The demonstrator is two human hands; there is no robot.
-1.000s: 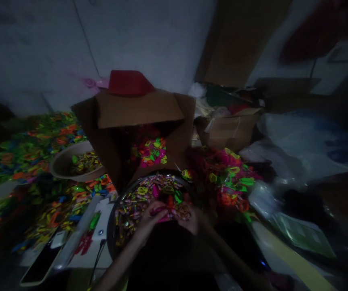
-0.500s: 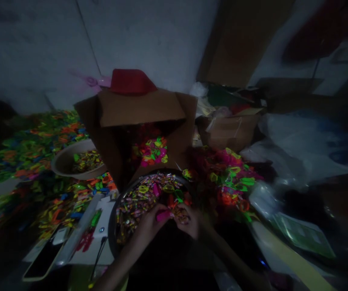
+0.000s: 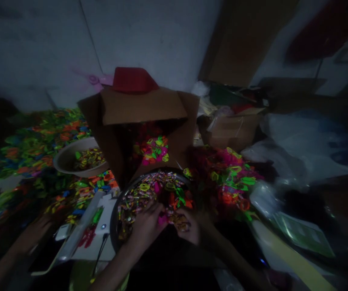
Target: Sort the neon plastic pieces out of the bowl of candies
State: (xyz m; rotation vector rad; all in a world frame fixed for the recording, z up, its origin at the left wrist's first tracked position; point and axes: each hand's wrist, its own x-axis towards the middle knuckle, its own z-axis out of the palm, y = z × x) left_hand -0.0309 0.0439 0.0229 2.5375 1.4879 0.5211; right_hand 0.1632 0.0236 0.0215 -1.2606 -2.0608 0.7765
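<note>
Over a round dark basin [image 3: 113, 226], my left hand [image 3: 145, 224] is closed on a bright pink plastic piece [image 3: 162, 219]. My right hand [image 3: 192, 230] is beside it, curled around a cluster of small yellow-brown pieces [image 3: 180, 222]. The two hands nearly meet at the pink piece. Small multicoloured pieces [image 3: 134, 200], resembling wrapped candies, fill the basin's left and far side. Neon green and orange plastic pieces [image 3: 180, 196] lie in it just beyond my hands. Dim light hides the fine shapes.
An open cardboard box [image 3: 143, 107] with neon pieces stands behind the basin. Loose neon pieces [image 3: 234, 173] are heaped at right. At left are a pale bowl [image 3: 61, 159], a phone [image 3: 45, 256] and another person's hand [image 3: 36, 232]. Plastic bags [image 3: 307, 141] lie far right.
Another person's hand has come in at the lower left, beside the phone. My left hand has turned over the pink piece, covering more of it. My right hand keeps its cluster.
</note>
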